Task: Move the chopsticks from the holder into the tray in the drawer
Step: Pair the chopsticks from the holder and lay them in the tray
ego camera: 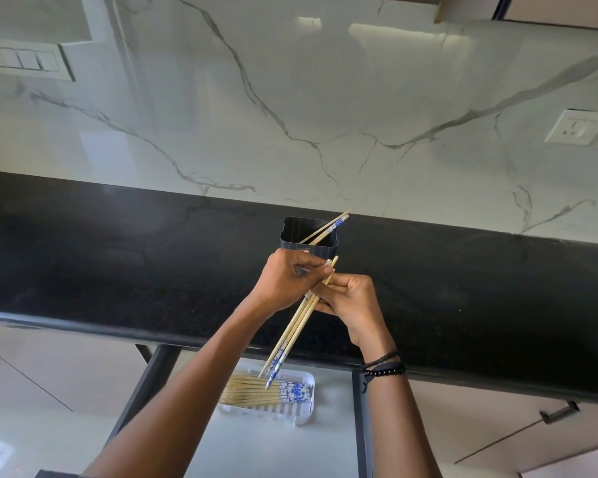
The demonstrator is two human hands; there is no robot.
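A dark ribbed holder (309, 244) stands on the black countertop, with a pair of wooden chopsticks (328, 229) leaning out of its right corner, blue-patterned ends up. Just in front of it, both hands hold a small bundle of chopsticks (292, 334) that slants down to the left, patterned ends low. My left hand (285, 282) pinches the bundle near its upper tips. My right hand (351, 301) grips it from the right. Below, in the open drawer, a white slotted tray (304, 414) holds several chopsticks (256, 391) lying side by side.
The black countertop (118, 263) runs across the view, backed by a white marble wall with a socket (577, 127) at right and a switch plate (25, 62) at upper left. The drawer's dark frame (361, 426) borders the tray. A cabinet handle (560, 412) sits at lower right.
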